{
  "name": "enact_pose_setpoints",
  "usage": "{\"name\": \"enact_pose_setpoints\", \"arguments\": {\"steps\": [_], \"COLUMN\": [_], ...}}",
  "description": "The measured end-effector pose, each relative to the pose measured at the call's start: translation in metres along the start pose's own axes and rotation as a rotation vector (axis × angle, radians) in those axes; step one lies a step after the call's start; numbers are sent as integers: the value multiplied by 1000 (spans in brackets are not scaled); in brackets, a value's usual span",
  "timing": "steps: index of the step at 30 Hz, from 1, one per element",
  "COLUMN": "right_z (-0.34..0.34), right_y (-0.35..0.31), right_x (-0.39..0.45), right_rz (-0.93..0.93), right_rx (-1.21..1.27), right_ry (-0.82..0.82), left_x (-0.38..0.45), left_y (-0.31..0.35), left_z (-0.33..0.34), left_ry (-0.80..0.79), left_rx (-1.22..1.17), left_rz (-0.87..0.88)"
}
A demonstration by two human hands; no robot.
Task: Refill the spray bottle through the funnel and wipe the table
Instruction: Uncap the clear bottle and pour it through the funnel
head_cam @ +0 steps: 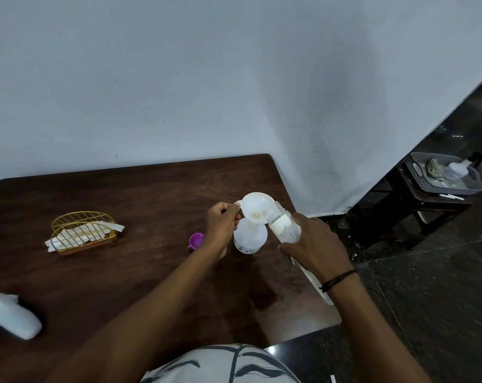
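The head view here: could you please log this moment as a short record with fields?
stage: pouring in progress, wiping not yet done
left hand: pinches the tab of the funnel
funnel: seated in the neck of the spray bottle
spray bottle: upright on the table, spray head off
right hand: grips the clear bottle, tilted with its mouth over the funnel
purple cap: on the table, left of the spray bottle
wire basket: holds white cloths, far left
white object: near left table edge, unclear what it is
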State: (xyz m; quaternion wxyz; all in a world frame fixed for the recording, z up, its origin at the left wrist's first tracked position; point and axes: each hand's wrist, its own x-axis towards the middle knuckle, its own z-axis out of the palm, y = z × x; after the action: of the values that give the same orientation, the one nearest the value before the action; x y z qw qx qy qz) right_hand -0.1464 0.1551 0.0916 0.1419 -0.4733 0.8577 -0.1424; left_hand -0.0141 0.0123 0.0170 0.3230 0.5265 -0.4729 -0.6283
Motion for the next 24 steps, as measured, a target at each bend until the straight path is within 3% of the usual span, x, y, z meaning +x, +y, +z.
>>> {"name": "enact_pose_setpoints", "arguments": {"steps": [24], "right_z": [-9], "right_y": [-8], "right_x": [-2], "right_rz": [28], "right_rx": [-12], "right_ry": [-54], "left_x": [4], "left_y": [-5], "left_z": [-2], "left_ry": [16], "left_rx": [38], "left_rz": [47]}}
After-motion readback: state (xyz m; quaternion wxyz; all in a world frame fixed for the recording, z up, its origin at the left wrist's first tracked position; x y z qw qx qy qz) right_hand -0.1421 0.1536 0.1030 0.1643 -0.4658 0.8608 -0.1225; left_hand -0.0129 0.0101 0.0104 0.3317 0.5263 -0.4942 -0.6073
